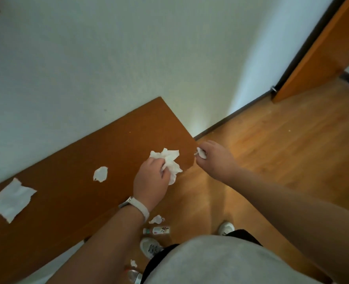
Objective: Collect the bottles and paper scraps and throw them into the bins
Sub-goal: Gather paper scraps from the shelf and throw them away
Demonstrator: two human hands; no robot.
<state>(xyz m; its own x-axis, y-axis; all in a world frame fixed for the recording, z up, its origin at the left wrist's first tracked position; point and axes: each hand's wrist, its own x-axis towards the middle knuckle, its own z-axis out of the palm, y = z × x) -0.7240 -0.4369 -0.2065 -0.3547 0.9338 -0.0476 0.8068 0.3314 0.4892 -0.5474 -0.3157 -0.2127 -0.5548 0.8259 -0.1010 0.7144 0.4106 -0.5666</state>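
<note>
My left hand [150, 177] grips a large crumpled white paper [170, 160] over the right end of the brown table [71, 193]. Just past the table's right edge, my right hand [215, 158] pinches a small white scrap [201, 153]. On the table lie a small torn scrap [100, 174] and a flat square sheet of paper [10, 199]. Down on the floor by my feet are another paper scrap [156, 219], a small labelled bottle [157, 230] on its side, a tiny scrap [133, 263] and a clear bottle [134, 276], partly cut off by the frame.
The table stands against a white wall [87, 58]. Wooden floor [272, 150] stretches to the right. An orange-brown door [313, 58] stands open at the upper right. My shoes [150, 248] are next to the floor litter. No bin is in view.
</note>
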